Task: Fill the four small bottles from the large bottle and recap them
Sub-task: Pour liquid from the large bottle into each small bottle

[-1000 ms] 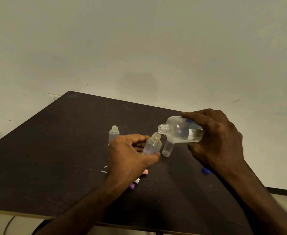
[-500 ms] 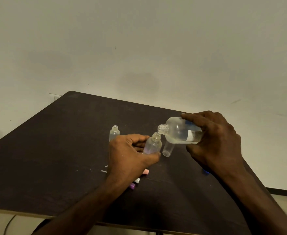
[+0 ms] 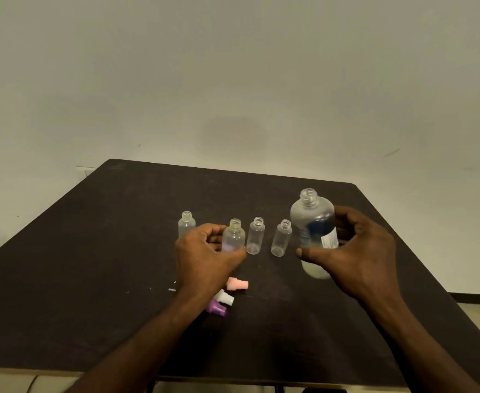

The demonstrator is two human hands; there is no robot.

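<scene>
Hands: right hand (image 3: 358, 252) grips large bottle (image 3: 314, 222), now upright after pouring | left hand (image 3: 205, 255) pinches second small bottle (image 3: 233, 236), centre frame | next: third small bottle (image 3: 256, 236).

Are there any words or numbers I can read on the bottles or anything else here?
Large bottle, white label: tiny print, too small and blurred to read.
Large bottle, dark blue patch: no letters can be made out.
Four small bottles, for example: no writing visible.
Caps on the table: no writing visible.
Table: no text or signs.
</scene>
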